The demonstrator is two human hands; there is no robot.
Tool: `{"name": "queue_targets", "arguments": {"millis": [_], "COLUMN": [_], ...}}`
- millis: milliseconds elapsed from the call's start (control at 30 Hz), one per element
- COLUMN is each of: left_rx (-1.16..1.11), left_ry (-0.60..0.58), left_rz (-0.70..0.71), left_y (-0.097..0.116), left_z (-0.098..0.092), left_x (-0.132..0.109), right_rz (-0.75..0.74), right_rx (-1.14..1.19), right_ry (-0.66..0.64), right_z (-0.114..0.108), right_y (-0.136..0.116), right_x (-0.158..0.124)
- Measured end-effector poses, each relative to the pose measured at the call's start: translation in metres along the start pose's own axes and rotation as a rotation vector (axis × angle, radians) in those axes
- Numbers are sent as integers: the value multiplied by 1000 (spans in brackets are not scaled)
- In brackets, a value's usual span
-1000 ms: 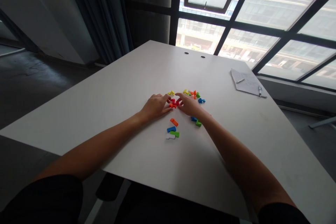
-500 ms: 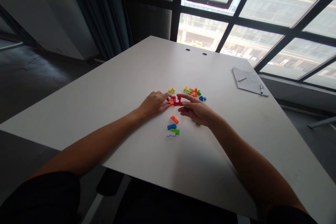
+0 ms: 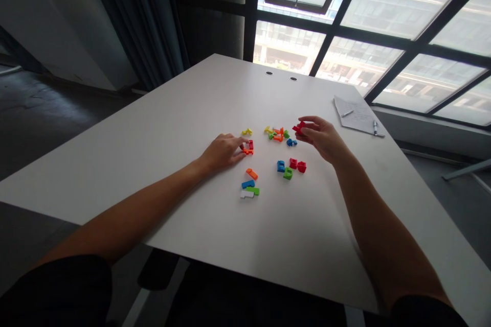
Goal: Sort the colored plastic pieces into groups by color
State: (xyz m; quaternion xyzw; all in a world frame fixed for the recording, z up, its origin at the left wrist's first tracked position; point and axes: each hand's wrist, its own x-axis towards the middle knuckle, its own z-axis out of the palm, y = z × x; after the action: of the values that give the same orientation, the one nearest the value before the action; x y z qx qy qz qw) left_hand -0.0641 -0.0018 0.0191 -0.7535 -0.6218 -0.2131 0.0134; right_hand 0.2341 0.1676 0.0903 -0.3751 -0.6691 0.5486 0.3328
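Observation:
Small coloured plastic blocks lie scattered on a white table (image 3: 184, 127). My left hand (image 3: 221, 151) rests on the table with its fingertips pinched on a red and orange block cluster (image 3: 248, 148). My right hand (image 3: 322, 137) is raised a little above the table to the right and pinches a red block (image 3: 298, 127). Below that hand sit a blue block (image 3: 281, 165), a green block (image 3: 287, 173) and two red blocks (image 3: 298, 165). Between the hands lies a far cluster of yellow, green, orange and blue blocks (image 3: 279, 135). A yellow block (image 3: 247, 132) lies just beyond my left hand.
Nearer me lie an orange block (image 3: 251, 173) and a blue, green and white group (image 3: 249, 189). A sheet of paper (image 3: 355, 115) with a pen (image 3: 376, 128) sits at the table's right edge. Two cable holes (image 3: 281, 75) mark the far side. Windows and a dark curtain stand behind.
My right hand left the red and orange cluster and moved right and up, carrying a red block. The blue, green and red blocks it covered now show. My left hand stayed put.

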Motion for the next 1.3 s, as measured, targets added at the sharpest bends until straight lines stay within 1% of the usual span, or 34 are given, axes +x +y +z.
{"name": "queue_targets", "arguments": {"millis": [67, 133, 200, 267, 433, 600, 767, 833, 900, 1100, 1300], "left_rx": [3, 8, 13, 13, -1, -15, -16, -16, -23, -35, -46], "left_ry": [2, -3, -11, -16, -22, -25, -24, -30, -33, -39, -37], "left_rz": [-2, 0, 3, 7, -1, -9, 5, 9, 11, 17, 27], "left_y": [0, 0, 0, -1, -2, -2, -3, -5, -6, -6, -8], "left_z": [-1, -1, -2, -2, -2, -2, -4, -5, -5, -7, -8], "left_x": [0, 0, 0, 1, 0, 0, 0, 0, 0, 0, 0], "right_rz": [-48, -68, -93, -136, -227, -277, -366, -383, -383, -323, -311], "right_rx": [-278, -498, -626, -699, -716, -670, -656, -704, -767, -986, -1065], "right_ry": [67, 91, 73, 53, 15, -9, 111, 123, 90, -128, -188], "right_z": [-6, -6, -3, 2, 14, 27, 30, 28, 26, 32, 40], "right_y": [9, 20, 28, 32, 35, 47, 45, 42, 42, 49, 48], "right_x": [5, 9, 11, 12, 10, 11, 11, 11, 11, 8, 8]}}
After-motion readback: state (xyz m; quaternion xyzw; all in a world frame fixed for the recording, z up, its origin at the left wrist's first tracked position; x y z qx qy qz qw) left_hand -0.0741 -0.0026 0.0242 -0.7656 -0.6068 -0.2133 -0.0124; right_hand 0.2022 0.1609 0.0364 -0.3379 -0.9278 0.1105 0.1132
